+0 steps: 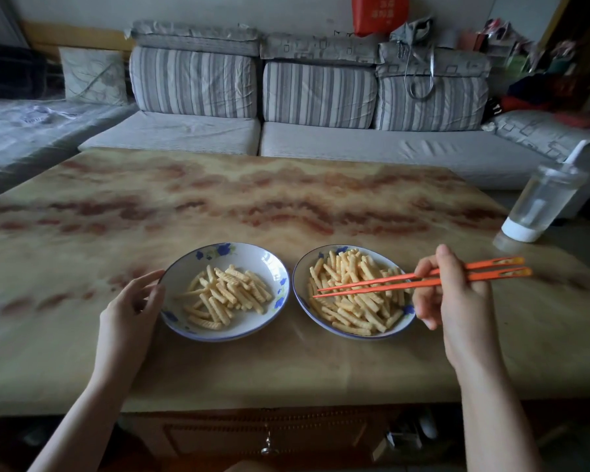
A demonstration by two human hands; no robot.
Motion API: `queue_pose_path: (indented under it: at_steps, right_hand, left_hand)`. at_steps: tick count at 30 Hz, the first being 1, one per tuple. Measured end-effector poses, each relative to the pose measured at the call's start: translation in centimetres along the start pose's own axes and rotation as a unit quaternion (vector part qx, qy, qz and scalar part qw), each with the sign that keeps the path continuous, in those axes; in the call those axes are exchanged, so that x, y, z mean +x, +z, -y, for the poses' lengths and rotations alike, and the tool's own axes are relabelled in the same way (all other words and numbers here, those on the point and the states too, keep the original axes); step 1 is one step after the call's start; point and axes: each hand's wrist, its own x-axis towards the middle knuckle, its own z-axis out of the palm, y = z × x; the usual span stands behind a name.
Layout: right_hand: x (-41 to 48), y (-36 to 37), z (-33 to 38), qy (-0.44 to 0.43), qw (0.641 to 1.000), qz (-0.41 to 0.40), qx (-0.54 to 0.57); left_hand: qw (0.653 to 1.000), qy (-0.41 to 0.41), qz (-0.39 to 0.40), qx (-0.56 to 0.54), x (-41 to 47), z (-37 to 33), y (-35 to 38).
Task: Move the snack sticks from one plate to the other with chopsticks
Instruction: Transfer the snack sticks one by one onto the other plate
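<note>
While the left hand holds the rim of the left plate between thumb and curved forefinger, the right hand grips a pair of orange chopsticks near their thick ends. They reach leftward across the right plate, tips a little apart over the near-left part of its pile. Whether the tips touch the food I cannot tell, and no stick shows between them. Snack sticks lie heaped in the right plate; a smaller, looser lot lies in the left plate. Both plates sit just beside each other near the front of the marbled worktop. A clear bottle with a white base stands at the worktop's far right edge, and a striped sofa runs behind.
</note>
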Motion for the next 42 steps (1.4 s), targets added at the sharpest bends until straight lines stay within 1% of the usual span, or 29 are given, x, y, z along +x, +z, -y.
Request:
queue_pose_path:
  at_steps: [6,10,14,16,18,21,24,29,33,35,39,42]
  right_hand:
    - [-0.1,-0.6,0.2,-0.005,1.000,0.000,-0.011]
    - [0.0,-0.8,-0.1,0.010,1.000,-0.001,-0.019]
    - [-0.1,-0.3,-0.1,0.006,1.000,-0.022,-0.018]
    - [-0.3,0.0,0.4,0.004,0.999,-0.043,0.007]
    - [-0.6,0.4,0.9,0.005,0.997,-0.061,0.055]
    - [-1.1,1.4,1.4,0.014,0.990,-0.067,0.124]
    - [-1.6,3.0,1.2,0.040,0.987,-0.038,0.152]
    - [-2.8,6.2,0.3,0.061,0.986,0.026,0.153]
    - [-3.3,7.4,-0.2,0.060,0.988,0.080,0.115]
    - [-3.2,7.3,-0.2,0.061,0.989,0.086,0.099]
    - [-2.2,5.6,0.2,0.056,0.990,0.031,0.126]
    - [-1.3,3.4,0.4,0.024,0.994,-0.009,0.102]
  left_hand:
    - [1.000,0.006,0.003,-0.009,0.0,0.0,0.0]
    - [1.000,0.003,0.003,-0.006,0.0,0.0,0.1]
    - [1.000,0.002,0.002,-0.005,0.0,0.1,0.1]
    - [1.000,0.002,0.002,-0.005,0.0,0.0,0.1]
    - [1.000,0.002,0.003,-0.006,0.0,0.0,0.1]
    - [1.000,0.003,0.004,-0.006,0.0,0.0,0.1]
    - [1.000,0.003,0.004,-0.004,-0.1,0.0,0.1]
    - [1.000,0.002,0.000,-0.002,-0.1,-0.1,0.1]
    - [1.000,0.003,0.002,-0.003,-0.2,-0.1,0.0]
    - [1.000,0.001,0.001,-0.005,-0.1,-0.1,0.0]
    - [1.000,0.000,-0.005,-0.001,0.0,0.0,0.1]
    - [1.000,-0.004,-0.005,0.001,0.1,0.1,0.1]
